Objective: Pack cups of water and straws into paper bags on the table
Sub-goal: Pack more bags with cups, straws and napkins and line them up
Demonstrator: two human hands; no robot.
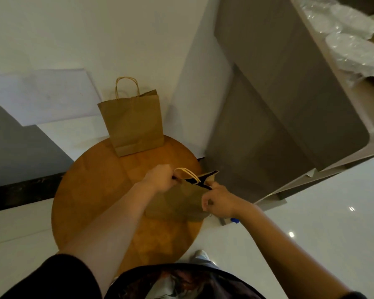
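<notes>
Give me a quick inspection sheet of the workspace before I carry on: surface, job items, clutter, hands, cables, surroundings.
Surface: round wooden table, near a white wall.
Job's things: near paper bag held at its mouth by both hands; far paper bag standing upright at the table's back edge, handles up. No cups of water or straws identifiable on the table.
Clutter: nothing seen on the table; a small blue-and-grey object lies on the floor beside it, unclear what.
Hands: left hand grips the near bag's rim by the handle; right hand pinches the opposite rim.
Cables: nothing seen.
Surroundings: grey counter at right carrying clear plastic items; glossy white floor.
</notes>
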